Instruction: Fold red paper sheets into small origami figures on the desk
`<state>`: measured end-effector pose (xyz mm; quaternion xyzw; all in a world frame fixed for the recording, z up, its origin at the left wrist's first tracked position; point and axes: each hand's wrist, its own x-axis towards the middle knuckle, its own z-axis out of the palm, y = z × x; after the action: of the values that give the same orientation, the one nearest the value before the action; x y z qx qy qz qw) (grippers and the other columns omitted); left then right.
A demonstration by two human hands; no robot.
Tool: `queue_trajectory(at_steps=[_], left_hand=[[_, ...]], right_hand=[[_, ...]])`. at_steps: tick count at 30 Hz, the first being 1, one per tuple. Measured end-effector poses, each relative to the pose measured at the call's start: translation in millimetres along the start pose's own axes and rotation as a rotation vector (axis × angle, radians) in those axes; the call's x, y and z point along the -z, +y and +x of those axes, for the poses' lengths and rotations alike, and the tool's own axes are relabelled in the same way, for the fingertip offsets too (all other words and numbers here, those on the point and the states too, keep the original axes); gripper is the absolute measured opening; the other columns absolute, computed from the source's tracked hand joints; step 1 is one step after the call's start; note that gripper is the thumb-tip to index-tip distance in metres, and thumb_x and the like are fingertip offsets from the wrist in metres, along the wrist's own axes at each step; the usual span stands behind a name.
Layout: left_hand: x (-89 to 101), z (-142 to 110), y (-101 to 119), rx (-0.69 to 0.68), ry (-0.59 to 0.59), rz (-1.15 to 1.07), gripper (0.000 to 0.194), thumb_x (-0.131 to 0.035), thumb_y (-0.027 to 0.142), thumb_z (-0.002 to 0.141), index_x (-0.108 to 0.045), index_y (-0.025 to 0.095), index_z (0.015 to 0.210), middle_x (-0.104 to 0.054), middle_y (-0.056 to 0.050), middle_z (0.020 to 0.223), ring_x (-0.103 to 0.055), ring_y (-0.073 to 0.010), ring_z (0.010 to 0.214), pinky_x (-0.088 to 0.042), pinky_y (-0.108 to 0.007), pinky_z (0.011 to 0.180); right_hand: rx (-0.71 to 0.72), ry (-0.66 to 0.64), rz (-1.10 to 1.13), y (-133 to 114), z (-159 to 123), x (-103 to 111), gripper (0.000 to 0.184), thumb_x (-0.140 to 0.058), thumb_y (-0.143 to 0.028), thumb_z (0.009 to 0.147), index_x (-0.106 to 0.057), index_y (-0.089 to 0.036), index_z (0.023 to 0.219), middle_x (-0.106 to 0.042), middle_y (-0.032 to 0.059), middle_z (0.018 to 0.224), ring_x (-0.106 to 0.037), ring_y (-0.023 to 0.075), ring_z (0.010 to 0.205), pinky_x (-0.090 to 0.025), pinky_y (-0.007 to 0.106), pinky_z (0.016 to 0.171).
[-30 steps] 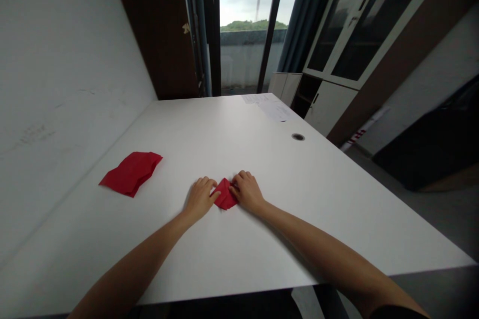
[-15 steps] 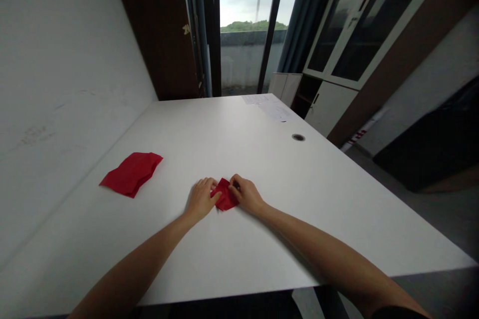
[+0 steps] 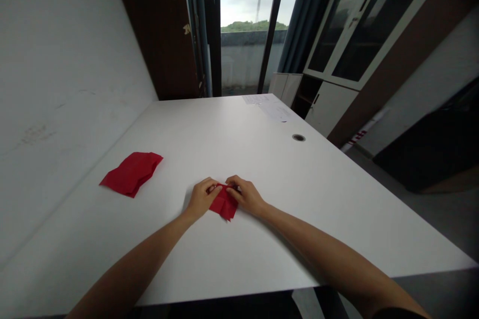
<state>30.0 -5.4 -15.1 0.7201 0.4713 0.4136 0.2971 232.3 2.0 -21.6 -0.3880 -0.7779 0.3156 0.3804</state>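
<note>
Between my hands, just above or on the white table, is a small folded piece of red paper. My left hand pinches its upper left edge between thumb and fingers. On the other side, my right hand grips the upper right edge, with the thumb close to my left thumb. The paper's lower part hangs toward me and ends in a pointed corner. My fingers hide its far edge. Farther left lies a larger stack of red paper sheets, touched by neither hand.
White printed sheets lie at the table's far right. A round cable hole is near the right edge. A white wall borders the table's left side, and a cabinet stands beyond the right edge.
The small red paper has been turned, so its pointed corner now faces me. My left fingers have curled in to pinch its upper edge, and my thumbs have come closer together.
</note>
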Motion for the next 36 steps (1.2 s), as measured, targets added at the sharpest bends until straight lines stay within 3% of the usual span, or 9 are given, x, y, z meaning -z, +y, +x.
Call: queue_trajectory(at_steps=[4,8,13,21,27,31,36], left_hand=[[-2.3,0.3,-8.9,0.066,0.052,-0.135,0.022,-0.058,0.036,0.09,-0.062,0.017,0.079,-0.056,0.001,0.072,-0.049,-0.0128,0.068,-0.038,-0.023,0.063],[-4.0,0.2,-17.3,0.128,0.08,-0.237,0.021,-0.059,0.037,0.089,-0.063,0.017,0.084,-0.059,0.0,0.076,-0.052,-0.0133,0.07,-0.041,-0.023,0.063],[-3.1,1.9,-17.2,0.121,0.058,-0.244,0.024,-0.059,0.038,0.089,-0.063,0.016,0.081,-0.059,0.0,0.076,-0.052,-0.013,0.071,-0.041,-0.022,0.064],[-1.0,6.5,-17.6,0.231,0.047,-0.434,0.031,-0.062,0.045,0.086,-0.064,0.014,0.08,-0.059,-0.001,0.075,-0.051,-0.0136,0.071,-0.041,-0.024,0.066],[-3.7,4.9,-18.9,0.298,0.075,-0.549,0.033,-0.066,0.047,0.084,-0.062,0.015,0.08,-0.055,0.001,0.07,-0.046,-0.0107,0.064,-0.037,-0.022,0.06],[-1.5,7.3,-26.3,0.335,0.147,-0.68,0.032,-0.068,0.047,0.082,-0.06,0.016,0.082,-0.049,0.004,0.062,-0.042,-0.0088,0.056,-0.033,-0.02,0.054],[2.9,8.7,-25.7,0.322,0.167,-0.738,0.028,-0.068,0.043,0.083,-0.058,0.017,0.086,-0.054,0.003,0.065,-0.051,-0.01,0.059,-0.04,-0.021,0.06]], right_hand=[[-0.079,0.048,0.003,2.0,1.0,1.2,0.012,-0.057,-0.03,0.093,-0.06,-0.021,0.099,-0.061,-0.0023,0.075,-0.051,0.0132,0.064,-0.039,0.025,0.063],[-0.097,0.074,0.03,4.8,2.4,4.5,0.023,-0.054,-0.036,0.095,-0.06,-0.018,0.082,-0.058,-0.0022,0.068,-0.047,0.012,0.06,-0.035,0.024,0.059],[-0.078,0.044,0.059,4.7,3.0,5.8,0.025,-0.056,-0.037,0.094,-0.061,-0.017,0.08,-0.058,-0.0022,0.067,-0.046,0.0115,0.06,-0.035,0.024,0.059],[-0.204,0.118,0.407,16.2,8.2,1.5,0.037,-0.059,-0.047,0.091,-0.055,-0.016,0.072,-0.05,-0.0022,0.063,-0.043,0.0119,0.059,-0.033,0.025,0.056],[-0.213,0.192,0.515,20.3,10.4,1.6,0.043,-0.059,-0.052,0.091,-0.054,-0.017,0.069,-0.048,-0.0017,0.062,-0.043,0.0122,0.059,-0.034,0.025,0.057],[-0.204,0.189,0.7,19.7,10.9,2.0,0.038,-0.056,-0.054,0.093,-0.063,-0.017,0.085,-0.057,0.002,0.075,-0.051,0.0141,0.068,-0.041,0.026,0.064],[-0.225,0.095,0.881,12.9,9.2,-2.3,0.043,-0.065,-0.056,0.086,-0.063,-0.019,0.107,-0.063,0.0077,0.098,-0.059,0.0182,0.08,-0.049,0.03,0.07]])
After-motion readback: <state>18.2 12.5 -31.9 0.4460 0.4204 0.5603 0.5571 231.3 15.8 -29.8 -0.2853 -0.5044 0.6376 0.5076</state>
